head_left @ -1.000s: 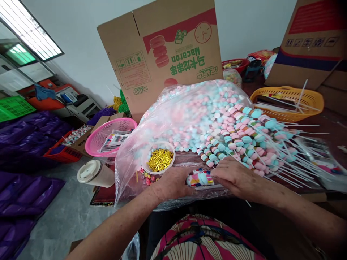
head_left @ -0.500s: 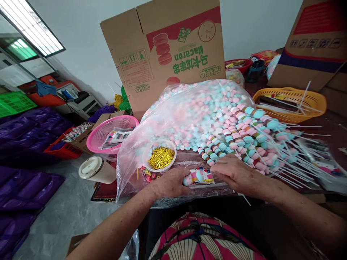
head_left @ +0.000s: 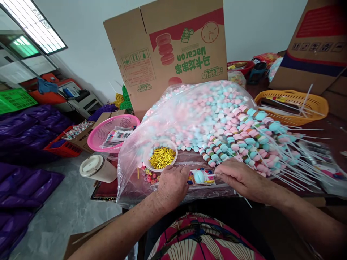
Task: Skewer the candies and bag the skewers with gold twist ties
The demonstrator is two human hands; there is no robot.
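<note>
A blue marshmallow skewer (head_left: 199,176) lies over a colourful printed plastic bag (head_left: 210,179) at the table's near edge. My left hand (head_left: 173,185) is palm down, its fingers curled over the left end of the skewer, hiding that part. On the other side, my right hand (head_left: 240,177) pinches the white stick between thumb and forefinger. Whether the marshmallows are inside the bag or on top of it, I cannot tell. Just beyond my left hand stands a round tub of gold twist ties (head_left: 162,157). Finished marshmallow skewers (head_left: 244,133) are piled beyond my right hand.
A big clear plastic bag of loose pink and blue marshmallows (head_left: 187,108) fills the middle, before a cardboard box (head_left: 173,47). Left are a pink basket (head_left: 93,135), a lidded cup (head_left: 101,169) and ring-shaped candies (head_left: 150,176). An orange basket (head_left: 317,104) stands right.
My left hand has rolled further over the skewer's left end, covering its pink part. The right hand has shifted slightly right, and the white stick now shows at its fingertips.
</note>
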